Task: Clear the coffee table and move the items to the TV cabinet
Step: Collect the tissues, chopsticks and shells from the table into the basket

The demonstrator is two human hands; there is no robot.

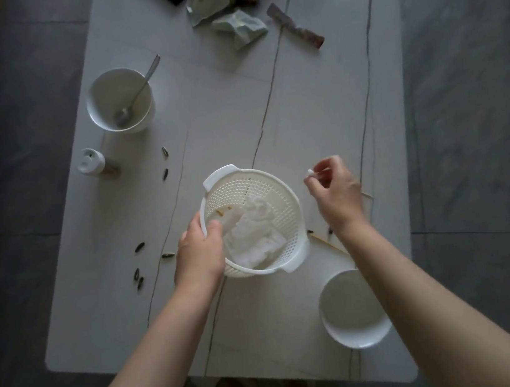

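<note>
Dim, soft, wide-angle warp at edges

Cloth (250,236) in basket (287,202), cup (121,100) far left, bowl (352,311) near right

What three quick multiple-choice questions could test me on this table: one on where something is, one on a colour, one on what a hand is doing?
1. Where is the spoon?
A. in the far bowl
B. in the basket
C. on the floor

2. What colour is the basket?
A. red
B. white
C. black

3. What is the right hand doing?
A. lying flat
B. pinching a small white thing
C. gripping a bowl

Answers: 1 A, it leans inside the far bowl; 2 B, its perforated wall is white; 3 B, the small white thing sits at its fingertips.
</note>
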